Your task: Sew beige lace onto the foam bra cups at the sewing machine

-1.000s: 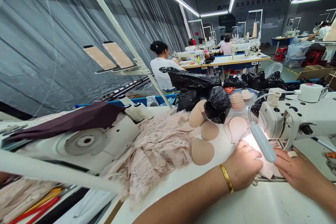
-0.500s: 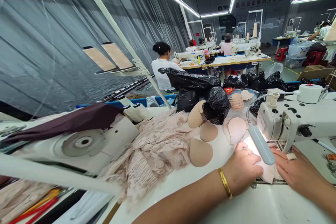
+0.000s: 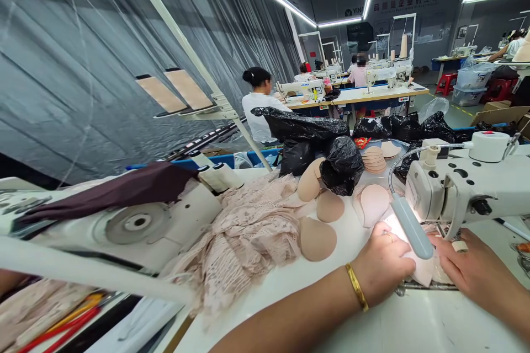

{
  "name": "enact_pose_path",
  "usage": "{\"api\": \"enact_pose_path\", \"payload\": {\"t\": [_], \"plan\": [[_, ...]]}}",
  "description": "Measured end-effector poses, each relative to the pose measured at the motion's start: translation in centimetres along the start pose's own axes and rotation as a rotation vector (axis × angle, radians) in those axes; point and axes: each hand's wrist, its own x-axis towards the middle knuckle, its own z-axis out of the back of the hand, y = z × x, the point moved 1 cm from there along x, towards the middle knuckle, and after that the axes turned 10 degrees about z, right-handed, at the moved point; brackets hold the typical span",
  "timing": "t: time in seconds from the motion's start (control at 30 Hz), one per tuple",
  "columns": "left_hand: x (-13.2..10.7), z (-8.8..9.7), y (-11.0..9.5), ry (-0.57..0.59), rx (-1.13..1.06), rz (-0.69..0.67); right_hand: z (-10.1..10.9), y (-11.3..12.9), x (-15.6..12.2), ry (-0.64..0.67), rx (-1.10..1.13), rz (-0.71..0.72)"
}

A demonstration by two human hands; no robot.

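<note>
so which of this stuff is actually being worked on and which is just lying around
In use: left hand, right hand, pale fabric piece, sewing machine, lamp.
Lying about: foam cups, lace pile, black bags, dark cloth.

Single head-worn view: it looks forward and down, close over my left hand [image 3: 383, 265], right hand [image 3: 472, 271] and sewing machine [image 3: 467, 190].

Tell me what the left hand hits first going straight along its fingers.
Probably the fingertips of the right hand, facing the left hand across the pale piece under the lamp; depth there is unclear.
</note>
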Motion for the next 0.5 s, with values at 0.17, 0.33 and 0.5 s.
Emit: {"api": "enact_pose_path", "payload": {"t": [0.17,0.33,0.5], "plan": [[0.25,-0.22,0.11,-0.013,0.014,-0.005,-0.43,-0.61,-0.55,0.009,-0.023,0.007],[0.06,-0.59,-0.04,-0.048,-0.008,-0.010,-0.42,-0.45,-0.40,0.018,-0.015,-0.013],[-0.16,-0.64,-0.26,-0.041,-0.002,0.003,-0.26,-0.36,-0.32,-0.004,-0.013,-0.019]]}}
